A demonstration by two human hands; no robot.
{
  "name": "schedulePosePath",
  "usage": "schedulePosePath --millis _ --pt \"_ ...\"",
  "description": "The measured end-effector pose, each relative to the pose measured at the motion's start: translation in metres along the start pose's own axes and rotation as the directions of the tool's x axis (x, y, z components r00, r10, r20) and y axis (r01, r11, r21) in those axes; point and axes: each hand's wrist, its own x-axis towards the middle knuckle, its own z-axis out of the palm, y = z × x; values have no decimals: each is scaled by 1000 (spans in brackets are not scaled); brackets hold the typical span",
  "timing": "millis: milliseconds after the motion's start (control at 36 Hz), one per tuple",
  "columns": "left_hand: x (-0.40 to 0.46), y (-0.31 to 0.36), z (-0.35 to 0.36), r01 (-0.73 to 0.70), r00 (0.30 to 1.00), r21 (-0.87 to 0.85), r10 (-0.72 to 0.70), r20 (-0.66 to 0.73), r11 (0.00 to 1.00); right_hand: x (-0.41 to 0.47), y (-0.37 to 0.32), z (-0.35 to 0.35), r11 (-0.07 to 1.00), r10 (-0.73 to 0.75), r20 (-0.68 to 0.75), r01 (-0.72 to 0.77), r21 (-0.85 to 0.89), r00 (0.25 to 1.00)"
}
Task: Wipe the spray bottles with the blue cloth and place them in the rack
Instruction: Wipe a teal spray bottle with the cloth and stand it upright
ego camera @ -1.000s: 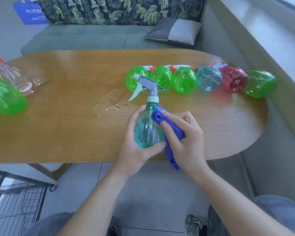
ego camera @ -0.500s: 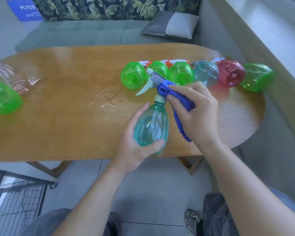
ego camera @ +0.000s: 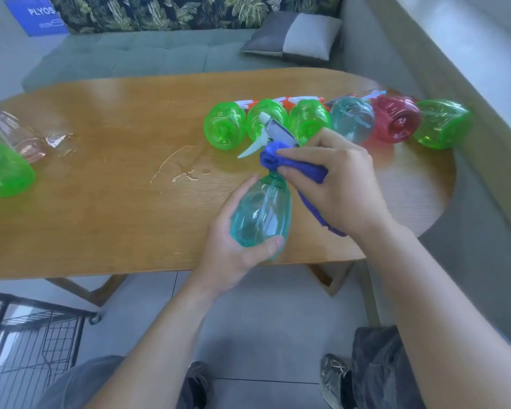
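My left hand (ego camera: pixel 230 255) grips the body of a teal spray bottle (ego camera: pixel 261 216) above the table's near edge, its grey nozzle pointing away to the left. My right hand (ego camera: pixel 337 184) holds the blue cloth (ego camera: pixel 295 168) bunched around the bottle's neck, just below the trigger; a tail of cloth hangs under my palm. Behind them several spray bottles lie on their sides in a row: green bottles (ego camera: pixel 224 125), a teal bottle (ego camera: pixel 353 119), a red bottle (ego camera: pixel 396 119) and another green bottle (ego camera: pixel 441 124). The black wire rack (ego camera: pixel 27 338) stands on the floor at the lower left.
A green bottle (ego camera: pixel 3 172) and a clear pinkish bottle (ego camera: pixel 15 134) lie at the left end of the wooden table (ego camera: pixel 101 208). A small water spill (ego camera: pixel 177 169) marks the tabletop. A sofa with a grey cushion (ego camera: pixel 292 36) stands behind; a wall ledge runs along the right.
My right hand moved the cloth from the bottle's body up to its neck and nozzle. The bottle tilted slightly, nozzle further from me. My left hand keeps its grip.
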Motion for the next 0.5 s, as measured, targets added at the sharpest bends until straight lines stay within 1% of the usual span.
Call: schedulePosePath --millis 28,56,167,194,306,333,361,444,500 --pt "-1 0 0 4 1000 -2 -4 2 1000 0 -1 -1 1000 -17 27 17 8 1000" --pt "-1 0 -1 6 1000 -3 -6 8 1000 1 -1 -2 1000 -17 22 17 -1 1000" --pt "-1 -1 -1 1 999 3 -1 32 1000 3 7 -5 995 77 -138 -85 -54 988" --pt "-1 -1 0 -2 999 2 2 33 1000 2 7 -5 995 83 -133 -90 -45 988" --pt "0 -1 1 5 1000 -1 -5 22 1000 2 4 -6 999 15 49 -18 44 999" --pt "0 0 1 5 1000 -3 -5 24 1000 2 4 -6 999 14 53 -16 39 999" --pt "0 1 1 4 1000 -1 -4 27 1000 3 4 -6 999 25 27 -25 22 999" --pt "0 2 1 -6 999 6 6 43 1000 3 6 -4 997 72 -96 -74 -18 993" --pt "0 2 2 -8 999 7 8 42 1000 3 5 -3 998 65 -79 -66 -6 995"
